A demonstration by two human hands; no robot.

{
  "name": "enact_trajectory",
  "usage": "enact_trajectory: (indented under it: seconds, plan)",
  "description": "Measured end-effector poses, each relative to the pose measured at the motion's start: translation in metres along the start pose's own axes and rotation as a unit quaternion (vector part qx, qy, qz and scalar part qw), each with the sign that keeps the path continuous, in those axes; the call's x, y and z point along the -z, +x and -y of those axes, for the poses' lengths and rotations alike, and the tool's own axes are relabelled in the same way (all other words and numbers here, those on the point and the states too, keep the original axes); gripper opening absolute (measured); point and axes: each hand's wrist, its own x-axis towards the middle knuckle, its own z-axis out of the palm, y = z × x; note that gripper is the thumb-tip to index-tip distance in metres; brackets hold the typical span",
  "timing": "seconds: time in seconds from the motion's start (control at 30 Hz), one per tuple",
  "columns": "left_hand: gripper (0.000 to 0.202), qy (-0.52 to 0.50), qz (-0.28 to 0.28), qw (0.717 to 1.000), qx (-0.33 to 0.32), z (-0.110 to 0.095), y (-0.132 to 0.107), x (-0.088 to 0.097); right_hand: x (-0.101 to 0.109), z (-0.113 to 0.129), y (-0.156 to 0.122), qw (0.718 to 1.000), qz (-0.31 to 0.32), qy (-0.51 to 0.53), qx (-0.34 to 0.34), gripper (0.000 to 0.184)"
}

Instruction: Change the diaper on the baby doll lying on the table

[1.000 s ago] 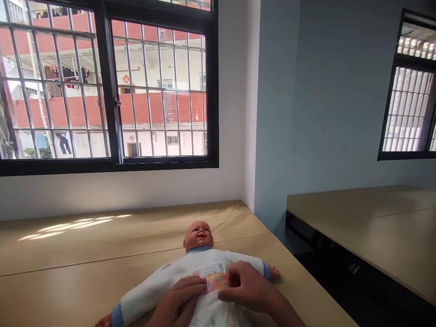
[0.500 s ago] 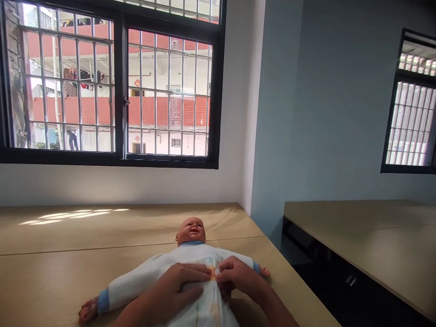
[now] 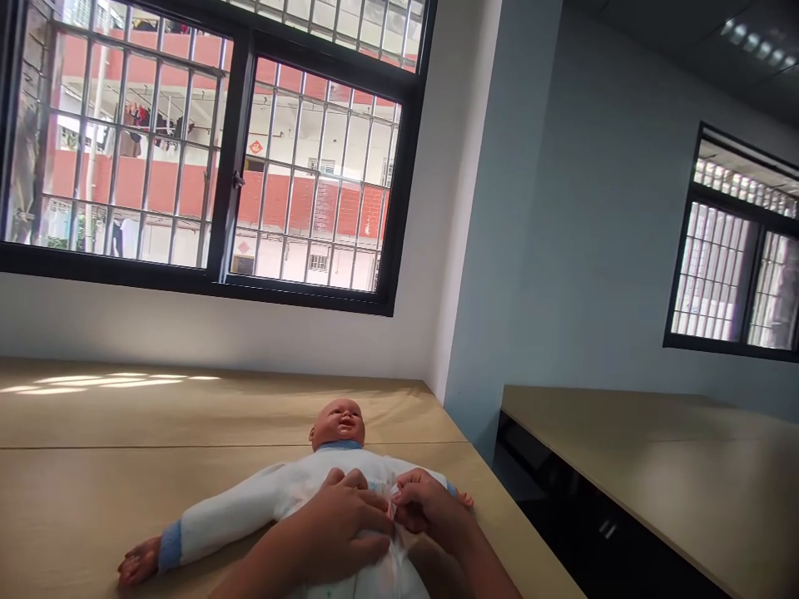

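A baby doll lies face up on the table in a white long-sleeved baby garment with blue collar and cuffs. Over its chest, my left hand rests with bent fingers, the tips gripping the garment near its front edge. Close beside it, my right hand pinches a small bit of white cloth at the same edge between thumb and forefinger. The fingertips of both hands nearly meet. My hands and forearms cover much of the doll's front, and its lower body runs out of the picture.
The wooden table has a seam across it and sunlight stripes at the back. To the right, past a gap, stands a second table. A barred window is in the wall ahead; another window is at far right.
The view has tilted and shifted a little. My left fingers, flatter before, are now more bent with raised knuckles. My right hand still pinches the cloth.
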Motion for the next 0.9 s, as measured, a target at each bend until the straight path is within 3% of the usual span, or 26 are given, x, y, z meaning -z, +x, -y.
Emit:
enact_trajectory:
  seconds: [0.07, 0.13, 0.3, 0.53, 0.63, 0.73, 0.9]
  plan:
    - [0.020, 0.062, 0.038, 0.997, -0.041, 0.005, 0.003, -0.006, -0.005, 0.005, 0.001, 1.000, 0.009, -0.018, -0.004, 0.014]
    - [0.022, 0.088, 0.039, 0.994, -0.049, 0.009, 0.003, -0.010, -0.013, 0.011, 0.003, 0.998, 0.021, -0.065, -0.019, 0.013]
    - [0.021, 0.064, 0.020, 0.997, -0.046, 0.015, -0.006, -0.009, -0.033, 0.016, 0.011, 0.978, 0.038, -0.204, 0.001, 0.010]
    - [0.020, 0.034, 0.061, 0.997, -0.033, 0.013, -0.011, -0.002, -0.049, 0.007, 0.011, 0.960, 0.027, -0.270, 0.068, 0.013]
    - [0.021, 0.023, 0.042, 0.998, -0.041, 0.013, -0.012, -0.002, -0.050, 0.006, 0.009, 0.966, 0.025, -0.246, 0.079, 0.013]
    - [0.027, 0.009, 0.014, 0.999, -0.039, 0.011, -0.013, 0.000, -0.046, 0.001, 0.010, 0.983, 0.007, -0.180, 0.047, 0.030]
    - [0.039, 0.016, -0.041, 0.999, -0.002, -0.015, -0.029, 0.005, -0.034, -0.008, 0.012, 0.994, -0.024, -0.099, 0.037, 0.039]
